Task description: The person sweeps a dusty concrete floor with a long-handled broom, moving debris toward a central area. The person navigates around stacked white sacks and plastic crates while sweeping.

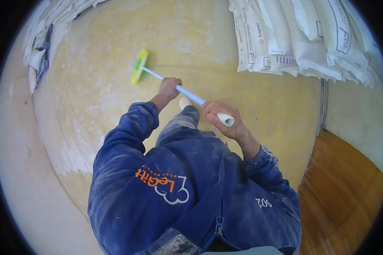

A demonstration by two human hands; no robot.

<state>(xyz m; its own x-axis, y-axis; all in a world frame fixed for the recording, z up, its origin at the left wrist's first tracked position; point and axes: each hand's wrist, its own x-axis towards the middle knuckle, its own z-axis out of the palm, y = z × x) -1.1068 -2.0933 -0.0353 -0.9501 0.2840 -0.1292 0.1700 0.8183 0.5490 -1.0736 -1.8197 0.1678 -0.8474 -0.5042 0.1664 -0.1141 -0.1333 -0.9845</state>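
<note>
At the far left corner of the yellowish floor [268,106], white sacks [36,59] are lying in a pile. Rightward, left of the floor's middle and toward its far edge, a slightly blurred yellow-green brush head [139,68] is sitting at the end of a white pole [190,94]. The left hand [170,88] is grasping the pole partway along, fingers wrapped around it. A pale shoe [184,102] is showing just below. The right hand [235,127] is clenching the pole near its hollow top end, which is poking out. More white sacks [285,38] are filling the far right corner; a brown board [344,195] is lying beyond the near right edge.
</note>
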